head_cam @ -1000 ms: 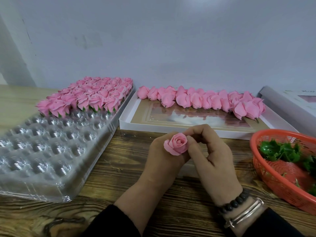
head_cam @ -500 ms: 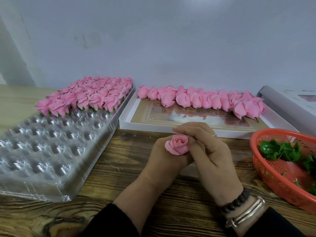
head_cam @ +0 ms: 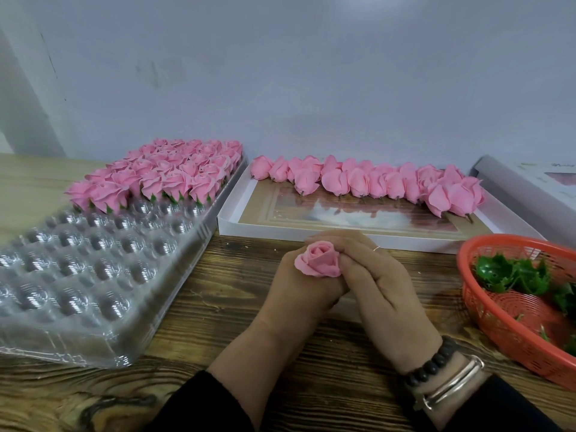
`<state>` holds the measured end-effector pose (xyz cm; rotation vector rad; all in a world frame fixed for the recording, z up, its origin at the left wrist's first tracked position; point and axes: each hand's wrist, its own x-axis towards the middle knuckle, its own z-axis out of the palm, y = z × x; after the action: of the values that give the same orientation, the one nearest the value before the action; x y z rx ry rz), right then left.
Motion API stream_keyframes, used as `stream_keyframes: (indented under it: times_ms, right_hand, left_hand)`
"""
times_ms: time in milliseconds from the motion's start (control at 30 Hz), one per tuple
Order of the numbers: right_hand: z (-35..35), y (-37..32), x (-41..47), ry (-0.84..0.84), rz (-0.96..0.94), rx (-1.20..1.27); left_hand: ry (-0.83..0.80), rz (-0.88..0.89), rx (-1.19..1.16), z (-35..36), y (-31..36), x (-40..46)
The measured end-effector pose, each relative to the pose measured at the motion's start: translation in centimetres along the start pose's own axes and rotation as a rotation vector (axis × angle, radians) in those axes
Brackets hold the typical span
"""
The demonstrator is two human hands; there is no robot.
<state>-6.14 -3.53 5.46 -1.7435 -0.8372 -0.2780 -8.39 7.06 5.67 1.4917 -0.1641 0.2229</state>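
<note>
Left of the pink rose [head_cam: 318,260], clear tray [head_cam: 93,307]; right, red basket [head_cam: 514,347].

Wall: a plain, matte, pale grey-blue wall [head_cam: 311,73] fills the upper half and meets the far edge of the surface.
Marks: a faint smudge [head_cam: 152,74] sits left of the middle, and a thin dark crack [head_cam: 50,57] runs down near the upper left.
Left edge: a darker, shadowed plane [head_cam: 21,113] slants away; whether it is a corner or a pier cannot be told.
Surface: a brown wooden surface [head_cam: 218,307] with strong dark grain, a swirling knot [head_cam: 103,403] at the near left, and paler wood [head_cam: 31,169] at the far left.
Light: soft and even, with no hard shadows; a brighter patch [head_cam: 367,7] shows high on the wall.
</note>
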Motion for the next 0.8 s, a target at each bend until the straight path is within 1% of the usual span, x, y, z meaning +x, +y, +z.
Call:
stream_keyframes:
  times_ms: [100, 200, 267, 333, 433, 533, 733, 800]
  right_hand:
    - [-0.1, 0.3, 0.0, -0.026, -0.025, -0.084]
    - [-0.1, 0.4, 0.0, -0.026, -0.045, -0.136]
    - [-0.2, 0.4, -0.2, 0.012, -0.038, -0.121]
    - [-0.3, 0.3, -0.2, 0.106, -0.022, -0.052]
    - [-0.2, -0.4, 0.0, 0.25, -0.071, 0.003]
    - [0.7, -1.2, 0.1, 0.3, -0.103, 0.009]
    - [1.8, -0.5, 0.0, 0.307, 0.047, -0.095]
    - [1.9, -0.4, 0.1, 0.278, 0.074, -0.106]
  left_hand:
    - [0.046, -0.049, -0.092, 0.1, 0.0, 0.0]
    - [0.086, -0.058, -0.068, 0.0, -0.1, 0.1]
    - [0.112, 0.002, 0.018, -0.2, 0.0, 0.3]
    - [0.106, 0.065, 0.158, -0.3, 0.1, 0.4]
    - [0.047, 0.143, 0.315, -0.1, -0.3, 0.4]
    - [-0.023, 0.197, 0.369, 0.3, -0.6, 0.2]
    - [0.009, 0.225, 0.398, 1.0, -1.3, 0.2]
    - [-0.015, 0.181, 0.306, 1.1, -1.1, 0.0]
